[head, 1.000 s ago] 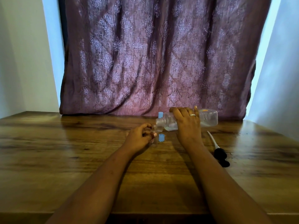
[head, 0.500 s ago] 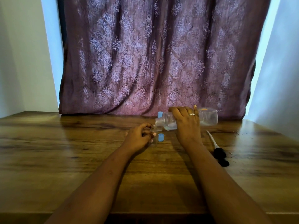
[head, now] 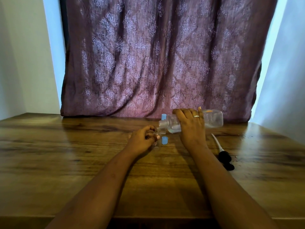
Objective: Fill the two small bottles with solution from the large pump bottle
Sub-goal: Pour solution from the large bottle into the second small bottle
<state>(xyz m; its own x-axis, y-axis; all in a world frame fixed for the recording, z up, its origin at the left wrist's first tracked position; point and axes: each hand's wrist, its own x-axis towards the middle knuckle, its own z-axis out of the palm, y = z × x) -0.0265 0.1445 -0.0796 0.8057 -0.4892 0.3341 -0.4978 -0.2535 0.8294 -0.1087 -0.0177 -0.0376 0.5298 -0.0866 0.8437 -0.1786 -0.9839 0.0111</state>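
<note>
Here the right hand grips the big bottle tipped sideways, clear liquid pooled at its neck, over a vial pinched in the left hand on the counter.

I see the big clear bottle tipped on its side near the desk's far edge, open mouth pointing left, a little liquid inside. One small clear bottle stands upright under that mouth.

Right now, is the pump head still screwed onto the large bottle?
No, the pump head lies on the table beside the right hand, which tips the large bottle.
</note>
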